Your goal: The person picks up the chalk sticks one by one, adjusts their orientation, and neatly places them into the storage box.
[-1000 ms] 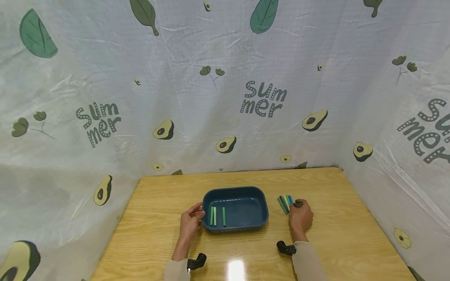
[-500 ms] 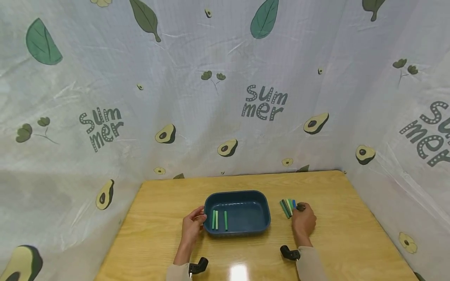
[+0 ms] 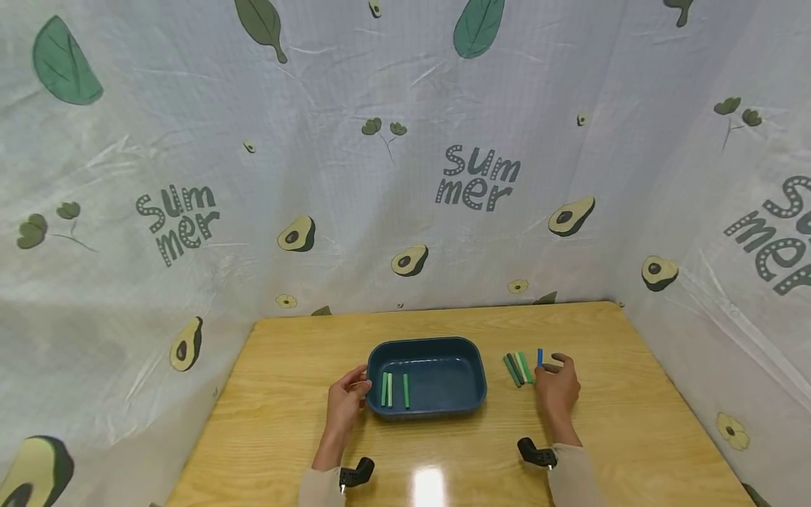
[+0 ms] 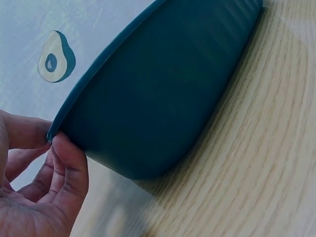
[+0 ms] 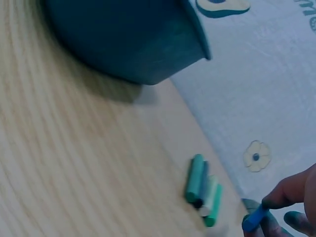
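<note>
My left hand point(image 3: 344, 403) pinches the rim of a dark blue-green bin point(image 3: 437, 410) at its left end, thumb and fingertip on either side in the left wrist view. Inside the bin lie three chalk sticks, two green point(image 3: 406, 391) and one pale green point(image 3: 389, 390). To the right of the bin, my right hand point(image 3: 557, 387) pinches a blue chalk stick point(image 5: 255, 218) between thumb and finger. Its fingertips look stained dark. Just left of that hand, several green, dark and pale chalk sticks point(image 3: 515, 370) lie side by side on the table.
The light wooden table point(image 3: 443, 458) ends at a back edge, where a printed white curtain point(image 3: 355, 190) hangs. The same curtain also runs along both sides. A black camera point(image 3: 535, 453) is strapped to each wrist.
My right hand has moved a little to the right, taking the blue chalk stick away from the row of other sticks. My left hand stays at the bin's rim.
</note>
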A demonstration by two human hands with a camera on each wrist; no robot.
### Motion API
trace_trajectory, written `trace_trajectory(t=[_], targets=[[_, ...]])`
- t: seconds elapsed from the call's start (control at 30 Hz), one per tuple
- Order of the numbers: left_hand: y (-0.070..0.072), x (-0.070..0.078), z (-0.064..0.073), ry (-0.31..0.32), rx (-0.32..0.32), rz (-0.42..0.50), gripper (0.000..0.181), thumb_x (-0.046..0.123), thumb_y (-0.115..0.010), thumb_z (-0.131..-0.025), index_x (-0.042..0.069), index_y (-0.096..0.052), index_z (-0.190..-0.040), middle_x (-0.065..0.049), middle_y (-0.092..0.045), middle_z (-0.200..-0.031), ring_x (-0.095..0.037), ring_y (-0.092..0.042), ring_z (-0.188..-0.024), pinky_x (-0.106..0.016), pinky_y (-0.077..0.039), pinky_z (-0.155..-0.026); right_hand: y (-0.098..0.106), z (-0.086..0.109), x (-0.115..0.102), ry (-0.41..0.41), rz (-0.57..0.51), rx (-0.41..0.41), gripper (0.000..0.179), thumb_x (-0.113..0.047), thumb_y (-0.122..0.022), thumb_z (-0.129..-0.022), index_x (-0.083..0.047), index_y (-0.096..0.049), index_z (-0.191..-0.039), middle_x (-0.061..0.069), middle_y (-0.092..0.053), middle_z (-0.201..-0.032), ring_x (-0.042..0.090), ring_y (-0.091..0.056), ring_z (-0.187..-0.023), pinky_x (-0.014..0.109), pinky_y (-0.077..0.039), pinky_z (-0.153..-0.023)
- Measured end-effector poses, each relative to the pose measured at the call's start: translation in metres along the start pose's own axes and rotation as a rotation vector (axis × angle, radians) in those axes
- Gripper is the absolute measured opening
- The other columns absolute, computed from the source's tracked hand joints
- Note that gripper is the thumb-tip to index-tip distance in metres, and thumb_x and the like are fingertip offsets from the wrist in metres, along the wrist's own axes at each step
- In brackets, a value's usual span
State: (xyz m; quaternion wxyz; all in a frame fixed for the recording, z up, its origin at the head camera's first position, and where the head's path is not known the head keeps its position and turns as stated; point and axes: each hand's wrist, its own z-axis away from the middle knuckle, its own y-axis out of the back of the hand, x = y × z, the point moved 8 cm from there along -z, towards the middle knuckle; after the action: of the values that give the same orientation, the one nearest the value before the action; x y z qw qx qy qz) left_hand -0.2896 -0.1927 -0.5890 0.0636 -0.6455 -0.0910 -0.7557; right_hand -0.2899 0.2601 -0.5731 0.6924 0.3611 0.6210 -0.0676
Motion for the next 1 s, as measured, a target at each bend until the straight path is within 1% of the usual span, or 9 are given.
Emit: trace_trajectory(t=[0.13,0.23,0.33,0.47,0.6,0.7,0.8,0.9,1.0], targets=[[-0.001,0.002,0.000,-0.005,0.004,-0.005,0.037,0.003,-0.062,-0.093,0.003,-0.063,-0.129,-0.014,-0.060,-0.113,-0.008,-0.058,-0.085,-0.027,-0.050,-0.062,0.009,0.002,-0.008,0.028,0.007,-0.023,0.048,-0.011,-0.057,-0.091,0.002,-0.048,-0.136,0.031,-0.066,-0.114,0.045,-0.062,-0.098,0.054,-0.045,-0.084],[-0.001,0.003,0.000,-0.008,0.005,-0.007,0.036,0.003,-0.062,-0.093,0.003,-0.063,-0.129,-0.015,-0.060,-0.113,-0.009,-0.058,-0.085,-0.027,-0.049,-0.062,0.010,0.003,-0.014,0.041,0.005,-0.056,0.047,-0.011,-0.057,-0.093,0.002,-0.047,-0.138,0.030,-0.065,-0.116,0.043,-0.064,-0.098,0.051,-0.049,-0.081],[0.000,0.003,0.000,-0.009,0.002,-0.011,0.037,0.004,-0.062,-0.093,0.002,-0.062,-0.130,-0.017,-0.059,-0.115,-0.009,-0.058,-0.085,-0.027,-0.050,-0.063,0.009,0.004,-0.015,0.034,0.002,-0.087,0.048,-0.012,-0.056,-0.095,0.001,-0.045,-0.139,0.030,-0.064,-0.119,0.043,-0.064,-0.100,0.047,-0.051,-0.078],[0.001,0.002,-0.001,0.002,-0.007,-0.006,0.038,0.004,-0.062,-0.094,0.002,-0.060,-0.132,-0.019,-0.058,-0.118,-0.009,-0.058,-0.086,-0.029,-0.051,-0.064,0.007,0.003,-0.015,0.021,0.011,-0.125,0.049,-0.014,-0.056,-0.096,0.001,-0.044,-0.140,0.030,-0.062,-0.122,0.043,-0.062,-0.103,0.037,-0.051,-0.072],[0.002,0.002,-0.001,0.008,-0.012,0.006,0.039,0.004,-0.061,-0.094,0.001,-0.059,-0.133,-0.019,-0.057,-0.120,-0.010,-0.057,-0.088,-0.031,-0.051,-0.065,0.004,0.002,-0.012,-0.005,-0.005,-0.188,0.049,-0.015,-0.054,-0.097,-0.001,-0.042,-0.142,0.030,-0.059,-0.127,0.042,-0.060,-0.109,0.028,-0.049,-0.069],[0.002,0.003,0.000,0.006,-0.011,0.005,0.038,0.004,-0.061,-0.094,0.001,-0.060,-0.132,-0.019,-0.058,-0.119,-0.009,-0.057,-0.086,-0.030,-0.050,-0.064,0.002,0.003,-0.010,-0.038,-0.055,-0.244,0.050,-0.014,-0.051,-0.098,-0.003,-0.041,-0.145,0.029,-0.055,-0.132,0.038,-0.059,-0.112,0.027,-0.052,-0.074],[0.002,0.005,0.002,-0.003,-0.006,-0.003,0.037,0.004,-0.062,-0.093,0.001,-0.061,-0.130,-0.019,-0.058,-0.117,-0.010,-0.057,-0.085,-0.028,-0.049,-0.062,0.000,0.005,-0.009,-0.069,-0.097,-0.288,0.051,-0.012,-0.049,-0.100,-0.002,-0.038,-0.148,0.028,-0.051,-0.135,0.030,-0.060,-0.109,0.030,-0.055,-0.082],[0.002,0.005,0.005,-0.007,0.005,-0.006,0.037,0.004,-0.062,-0.093,0.001,-0.062,-0.129,-0.019,-0.059,-0.115,-0.010,-0.058,-0.084,-0.027,-0.049,-0.062,-0.003,0.007,-0.009,-0.100,-0.144,-0.347,0.051,-0.011,-0.047,-0.101,0.000,-0.035,-0.149,0.027,-0.046,-0.140,0.023,-0.058,-0.109,0.032,-0.054,-0.089],[0.002,0.004,0.006,-0.006,0.012,-0.007,0.037,0.004,-0.062,-0.093,0.002,-0.062,-0.129,-0.017,-0.059,-0.114,-0.010,-0.058,-0.084,-0.027,-0.049,-0.062,-0.006,0.010,-0.012,-0.110,-0.185,-0.403,0.050,-0.011,-0.046,-0.102,0.002,-0.035,-0.149,0.028,-0.042,-0.144,0.026,-0.056,-0.115,0.034,-0.053,-0.094]])
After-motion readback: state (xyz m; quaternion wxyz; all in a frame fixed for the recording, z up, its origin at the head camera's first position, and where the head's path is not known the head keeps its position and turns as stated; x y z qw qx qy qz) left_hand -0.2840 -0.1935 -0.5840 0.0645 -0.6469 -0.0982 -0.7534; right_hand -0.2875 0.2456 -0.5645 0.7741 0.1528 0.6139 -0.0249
